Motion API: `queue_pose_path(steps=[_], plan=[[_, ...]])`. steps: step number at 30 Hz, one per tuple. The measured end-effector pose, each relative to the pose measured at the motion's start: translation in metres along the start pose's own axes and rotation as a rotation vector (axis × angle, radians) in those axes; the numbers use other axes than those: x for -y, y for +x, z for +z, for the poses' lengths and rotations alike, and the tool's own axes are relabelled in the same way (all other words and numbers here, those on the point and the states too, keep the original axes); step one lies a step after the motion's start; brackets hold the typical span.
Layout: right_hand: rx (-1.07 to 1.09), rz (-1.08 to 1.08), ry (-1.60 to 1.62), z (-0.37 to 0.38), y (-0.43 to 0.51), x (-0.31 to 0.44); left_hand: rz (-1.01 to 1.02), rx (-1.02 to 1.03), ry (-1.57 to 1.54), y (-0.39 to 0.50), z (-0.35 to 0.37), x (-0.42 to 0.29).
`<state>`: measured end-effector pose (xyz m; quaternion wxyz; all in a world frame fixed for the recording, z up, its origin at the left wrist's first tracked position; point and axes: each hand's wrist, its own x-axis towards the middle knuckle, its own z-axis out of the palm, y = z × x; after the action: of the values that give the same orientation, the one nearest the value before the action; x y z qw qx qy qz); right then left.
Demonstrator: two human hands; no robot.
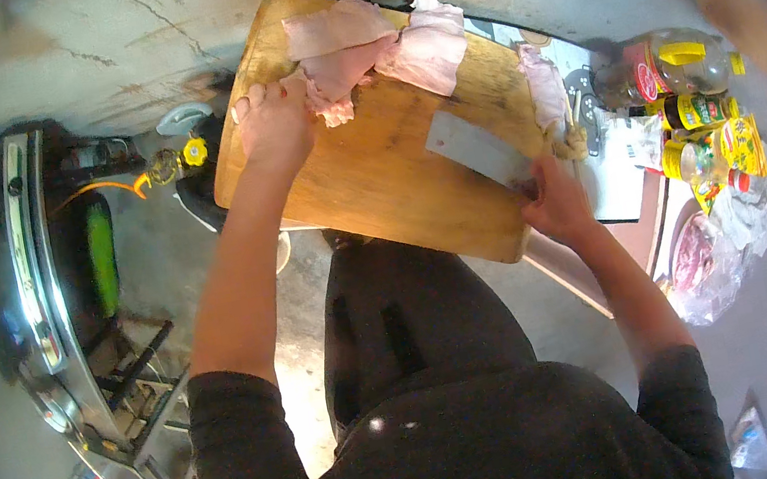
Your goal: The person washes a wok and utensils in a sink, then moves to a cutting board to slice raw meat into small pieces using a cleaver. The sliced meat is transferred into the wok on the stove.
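Note:
A large wooden cutting board (370, 158) lies before me at a slant. Pale pink sheets of raw meat or skin (343, 41) rest along its far edge, and another such piece (431, 45) adjoins them on the right. My left hand (274, 122) presses on the left end of the meat, fingers curled over it. Near the board's right side, my right hand (553, 199) grips the handle end of a cleaver (479, 151), whose broad blade lies low over the wood and points up-left. A further pale strip (544, 83) hangs at the board's right edge.
To the right stand a large plastic bottle (696, 61), a dark sauce bottle (693, 110), a yellow-capped jar (694, 161) and bagged meat (694, 256). A gas stove (36, 252) is at left, near a yellow valve knob (194, 151). A wall runs behind the board.

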<state>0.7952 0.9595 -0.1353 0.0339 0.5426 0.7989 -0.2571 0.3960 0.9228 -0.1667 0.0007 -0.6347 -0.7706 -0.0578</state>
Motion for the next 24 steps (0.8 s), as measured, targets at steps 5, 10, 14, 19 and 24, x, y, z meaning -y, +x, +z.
queue_pose_path(steps=[5,10,14,19,24], plan=[[-0.006,0.083,0.269,-0.014,-0.005,-0.014,-0.214,-0.081,-0.418,-0.016,0.007,-0.001],[0.042,0.020,0.351,-0.009,0.004,-0.021,-0.375,-0.088,-1.236,-0.073,0.029,-0.033],[0.186,0.041,0.285,-0.012,0.006,-0.013,-0.496,-0.141,-1.066,-0.121,0.040,-0.062],[0.197,-0.304,0.197,-0.012,0.009,0.037,-0.649,-0.235,-1.031,-0.136,0.030,-0.078],[0.322,-0.499,0.076,0.006,0.025,0.089,-0.551,-0.326,-0.828,-0.128,0.024,-0.090]])
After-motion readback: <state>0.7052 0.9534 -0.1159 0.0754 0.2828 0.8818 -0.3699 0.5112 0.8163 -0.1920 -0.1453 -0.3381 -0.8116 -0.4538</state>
